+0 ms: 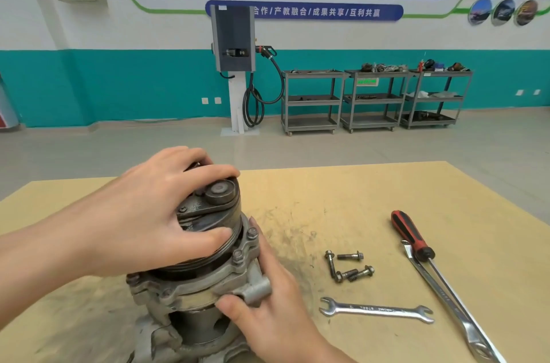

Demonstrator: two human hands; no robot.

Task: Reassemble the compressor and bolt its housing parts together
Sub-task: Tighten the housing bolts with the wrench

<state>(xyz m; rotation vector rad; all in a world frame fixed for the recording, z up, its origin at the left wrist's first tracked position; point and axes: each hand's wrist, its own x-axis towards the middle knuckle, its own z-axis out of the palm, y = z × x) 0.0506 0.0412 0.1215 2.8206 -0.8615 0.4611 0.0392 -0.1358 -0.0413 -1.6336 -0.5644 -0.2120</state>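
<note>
While the left hand [148, 213] lies over the pulley [208, 213] on top of the compressor [193, 282], its fingers curled round the pulley's rim, the right hand [268, 303] grips the housing flange [208, 285] from the near right side, thumb pressed against the lower edge by a mounting lug. The compressor stands upright on the desk [357, 199], close to the near left edge and partly cut off by the bottom of the view.

Judging by this, the step in hand is seating and aligning the front housing on the body: some bolts already sit in the flange, yet a gap shows beneath it, so the parts do not look fully closed. The next move probably calls for turning or pressing the top section until the holes line up, then fetching one of the four loose bolts [348, 267] lying just right of the compressor.

Further right lie an open-ended spanner [378, 310], a second spanner [446, 300] and a red-handled screwdriver [412, 239], the last two touching and running off toward the near right corner. Between compressor and bolts the desk leaves room for the right hand to reach; the far half of the desk is bare wood, its back edge well apart from the work.
</note>
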